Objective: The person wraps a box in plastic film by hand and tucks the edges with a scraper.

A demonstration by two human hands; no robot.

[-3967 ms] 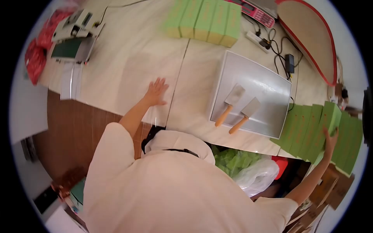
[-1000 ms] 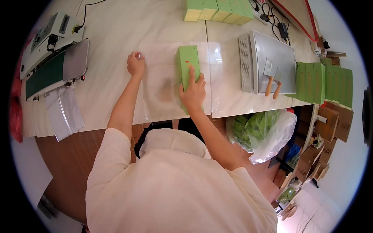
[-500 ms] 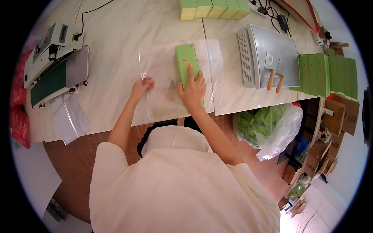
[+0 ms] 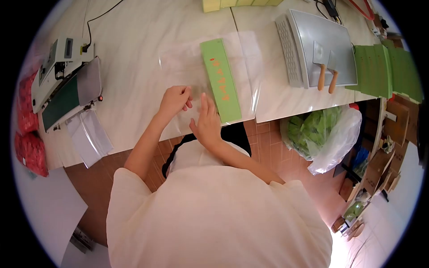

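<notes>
A long green box (image 4: 221, 82) with orange lettering lies slightly slanted on a sheet or bag of clear plastic film (image 4: 185, 58) at the table's front. My right hand (image 4: 208, 123) is just left of the box's near end, its fingers stretched out and holding nothing. To the left of it, my left hand (image 4: 174, 102) is over the near left part of the film with its fingers curled in. Whether film is pinched in those fingers is too hard to see.
A machine with a green belt (image 4: 60, 100) stands left, with clear bags (image 4: 89, 138) beside it. At right are a metal-topped unit (image 4: 321, 49) carrying two wooden-handled scrapers (image 4: 321, 78), and stacked green boxes (image 4: 373, 71). A plastic bag of green material (image 4: 308, 131) hangs below the table edge.
My right hand has come off the box and moved left and toward me. My left hand has shifted right and nearer to it. The lettering on the box now shows fully.
</notes>
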